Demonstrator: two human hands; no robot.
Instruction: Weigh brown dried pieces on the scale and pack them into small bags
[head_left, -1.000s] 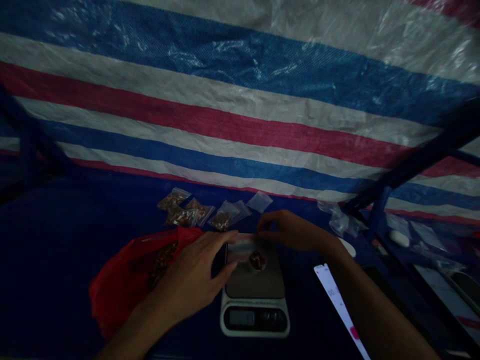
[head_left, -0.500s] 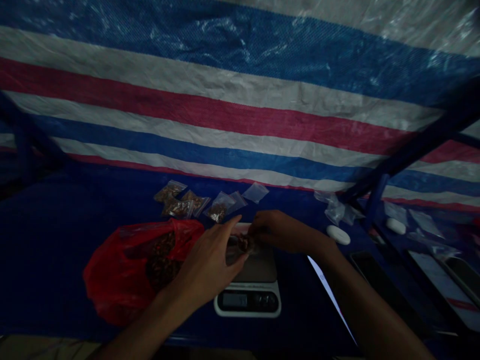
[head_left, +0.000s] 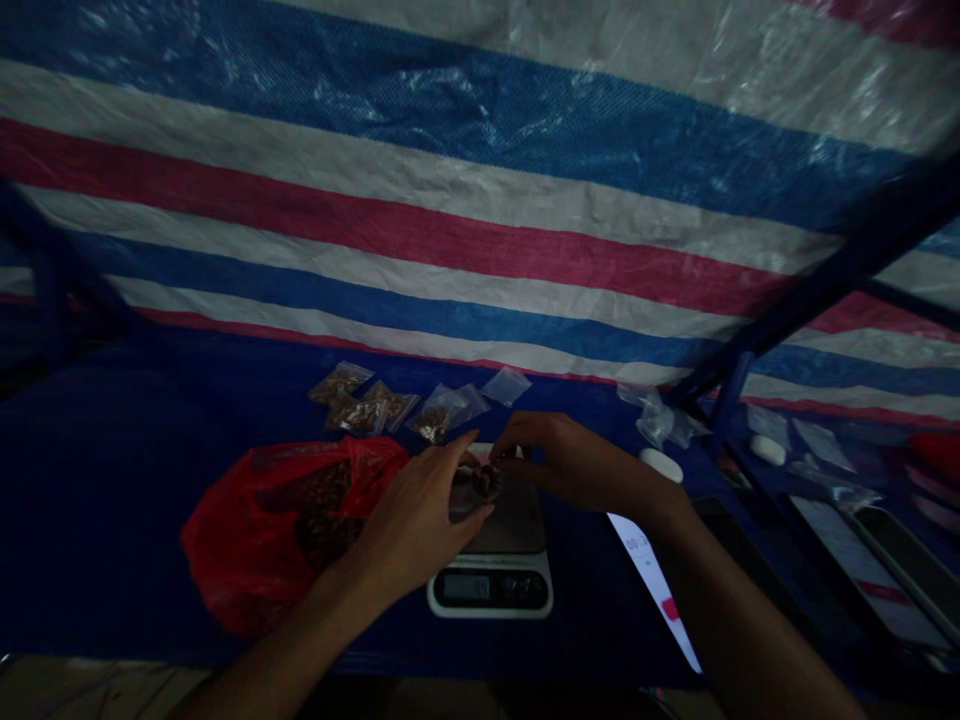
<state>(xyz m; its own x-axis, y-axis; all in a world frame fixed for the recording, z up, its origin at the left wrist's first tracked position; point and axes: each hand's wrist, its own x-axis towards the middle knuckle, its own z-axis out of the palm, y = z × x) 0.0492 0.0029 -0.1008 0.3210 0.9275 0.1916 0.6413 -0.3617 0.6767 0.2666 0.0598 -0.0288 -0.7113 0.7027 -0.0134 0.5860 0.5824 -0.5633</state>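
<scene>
Head view: left hand (head_left: 424, 530), fingers curled around a small clear bag (head_left: 480, 483) of brown pieces, held over the scale; right hand (head_left: 577, 465), fingers narrow at the bag's far edge, grip unclear; digital scale (head_left: 487, 590) just below, near; red plastic bag (head_left: 251, 560) of brown pieces to the left; filled zip bags (head_left: 367, 405) on the blue bench (head_left: 112, 500), far; striped tarp (head_left: 450, 230) beyond.

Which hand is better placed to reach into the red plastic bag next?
Probably the left: the left hand is right beside the red plastic bag, while the right hand sits farther away, beyond the small clear bag on the scale.
</scene>
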